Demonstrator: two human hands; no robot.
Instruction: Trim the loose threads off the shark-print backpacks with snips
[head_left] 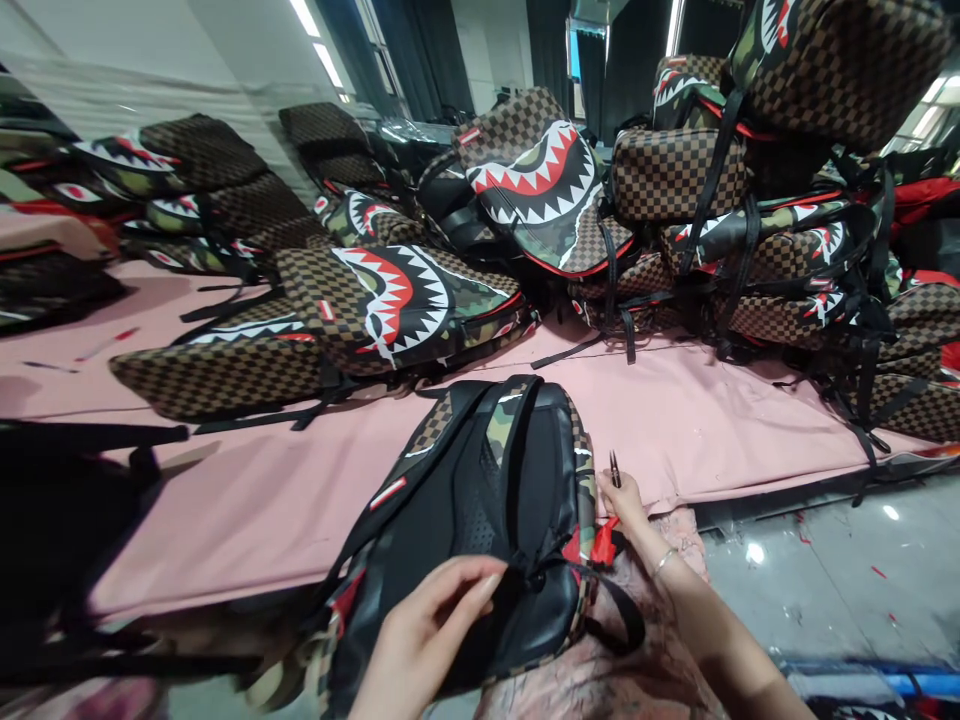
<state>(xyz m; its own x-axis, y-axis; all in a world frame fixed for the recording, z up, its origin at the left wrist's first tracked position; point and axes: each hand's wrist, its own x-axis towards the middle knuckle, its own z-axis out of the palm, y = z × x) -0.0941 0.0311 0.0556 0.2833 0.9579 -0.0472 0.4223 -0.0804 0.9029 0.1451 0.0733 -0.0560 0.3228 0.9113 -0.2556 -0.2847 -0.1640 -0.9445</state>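
A black-backed backpack (461,490) lies back side up at the pink table's front edge, its padded shoulder straps (511,455) on top. My left hand (439,625) is over the lower part of the back panel. Its thumb and fingers are pinched together beside the base of a strap; what they hold, if anything, is too small to see. At the bag's right side, my right hand (626,502) is closed around small dark thread snips (615,470), points upward. Red fabric or ribbon (604,541) and a loose black webbing strap (619,610) hang beside the bag below that hand.
Checkered shark-mouth backpacks (405,300) lie along the table's middle. More are piled at the back right (675,175) and back left (202,185). A red-and-white pen-like item (109,343) lies on the pink cloth (247,510). Dark bag-like material (67,540) is at left.
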